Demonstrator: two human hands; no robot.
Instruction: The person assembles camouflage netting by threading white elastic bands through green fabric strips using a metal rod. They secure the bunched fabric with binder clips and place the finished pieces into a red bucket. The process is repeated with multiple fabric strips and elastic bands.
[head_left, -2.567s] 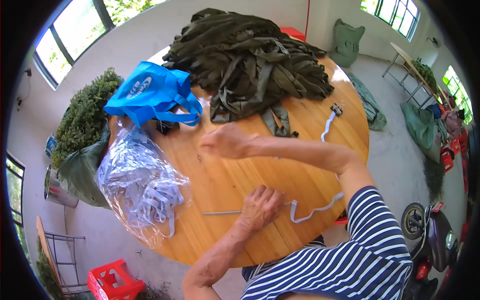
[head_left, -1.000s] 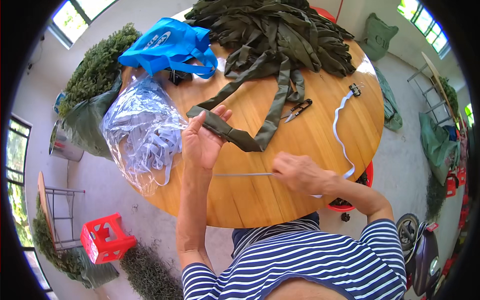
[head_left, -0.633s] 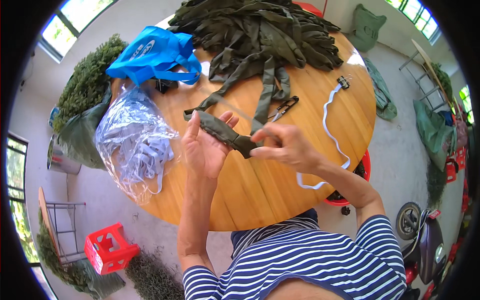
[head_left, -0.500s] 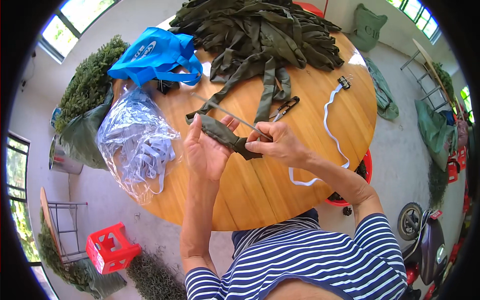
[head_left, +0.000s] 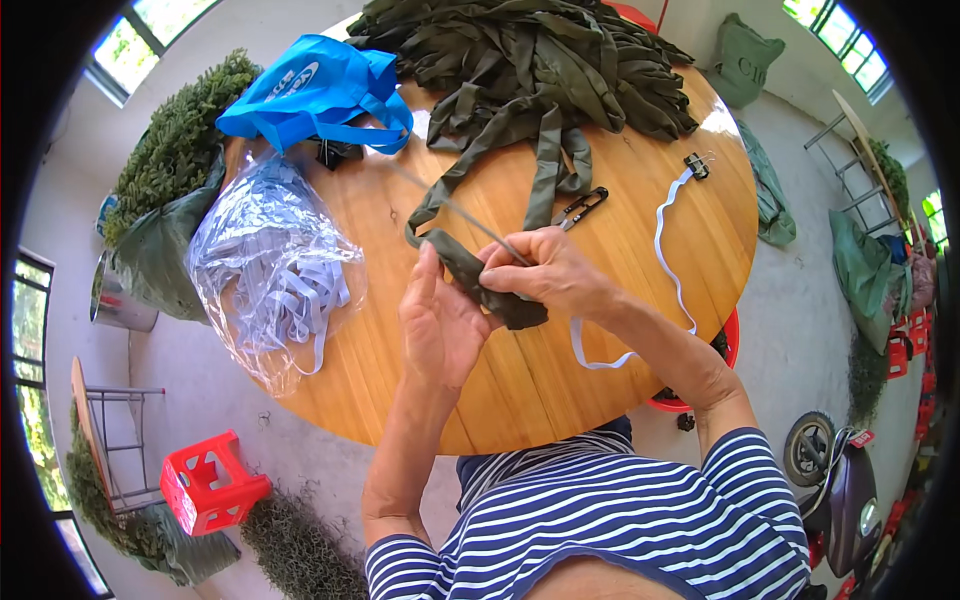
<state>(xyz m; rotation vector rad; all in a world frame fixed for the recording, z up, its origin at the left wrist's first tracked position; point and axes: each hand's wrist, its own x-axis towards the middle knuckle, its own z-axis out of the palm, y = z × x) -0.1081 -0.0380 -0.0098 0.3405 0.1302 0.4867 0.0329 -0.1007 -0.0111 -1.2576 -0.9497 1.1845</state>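
Note:
My left hand (head_left: 440,325) holds the bunched end of a dark green fabric strap (head_left: 478,280) over the round wooden table (head_left: 520,380). My right hand (head_left: 550,275) pinches a thin metal rod (head_left: 450,210) that runs up and left out of the strap's end. The strap trails back to a heap of dark green straps (head_left: 540,60) at the far side of the table. A white elastic band (head_left: 665,250) hangs from under my right hand and curves off to a small clip (head_left: 697,165).
A clear plastic bag of white bands (head_left: 270,270) and a blue bag (head_left: 315,90) lie at the table's left. Small black snips (head_left: 580,207) lie near the middle. On the floor stand a red crate (head_left: 205,485), a metal bucket (head_left: 120,300) and green sacks (head_left: 860,270).
Both hands drew together on the strap's end. The rod, earlier flat on the table under my right hand, now sticks out of the strap end, angled up and left.

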